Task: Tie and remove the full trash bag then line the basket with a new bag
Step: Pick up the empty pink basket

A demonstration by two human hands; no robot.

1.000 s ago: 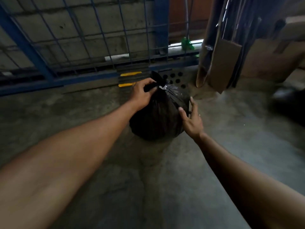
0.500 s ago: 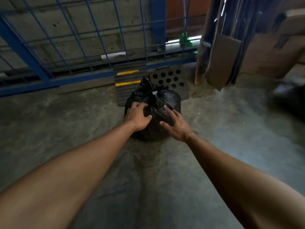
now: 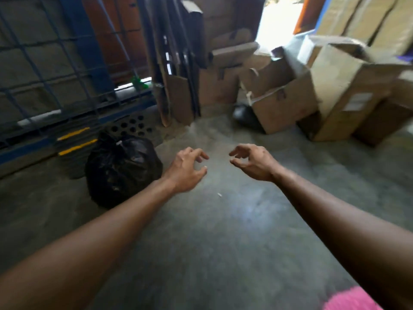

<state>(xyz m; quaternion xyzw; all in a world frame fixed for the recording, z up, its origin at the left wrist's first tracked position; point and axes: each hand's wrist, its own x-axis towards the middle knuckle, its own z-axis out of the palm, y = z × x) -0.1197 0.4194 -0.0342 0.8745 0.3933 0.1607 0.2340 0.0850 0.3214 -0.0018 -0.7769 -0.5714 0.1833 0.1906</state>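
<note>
Both hands empty, left hand (image 3: 185,168) & right hand (image 3: 254,162) apart; trash bag (image 3: 123,171) prob soft, slippery, bulky — grab knotted neck.

The scene is looking dim. Strong daylight is coming through the doorway (image 3: 276,21), far beyond the hands, and it is burning out to white there. A pale glare is lying on the floor (image 3: 245,217) just below the right hand (image 3: 254,163). The boxes (image 3: 339,86) at the right edge are smearing with motion blur, and straight lines are bending near the borders.
</note>
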